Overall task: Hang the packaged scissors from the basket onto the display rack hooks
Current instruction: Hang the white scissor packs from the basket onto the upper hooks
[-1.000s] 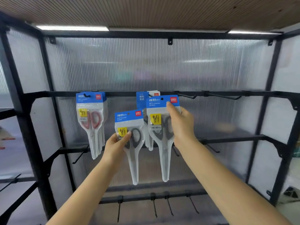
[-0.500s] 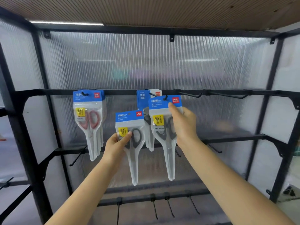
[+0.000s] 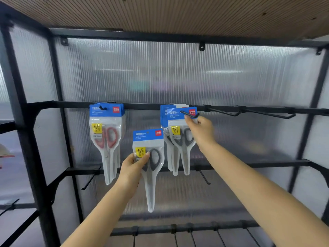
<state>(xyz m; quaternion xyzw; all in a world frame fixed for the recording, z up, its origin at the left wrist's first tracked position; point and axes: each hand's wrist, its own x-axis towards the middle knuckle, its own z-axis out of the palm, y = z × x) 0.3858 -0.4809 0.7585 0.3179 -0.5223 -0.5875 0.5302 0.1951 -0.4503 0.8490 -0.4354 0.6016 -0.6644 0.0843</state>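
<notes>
Red-handled packs [image 3: 106,138] are already hung at the left. A grey-handled pack [image 3: 181,139] is being threaded onto the middle hook [image 3: 189,114], pinched by the right hand [image 3: 200,132]; another pack [image 3: 149,157], gripped by the left hand [image 3: 132,168], is left to hang.

Right hand [image 3: 200,130]: has slid the grey-handled scissors pack [image 3: 181,139] onto the hook [image 3: 189,114], against packs already hanging.

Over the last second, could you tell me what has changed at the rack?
The right hand has lifted its grey-handled pack up onto the hook, still pinching it. The left hand keeps holding its own pack; the red-handled packs hang unchanged.
</notes>
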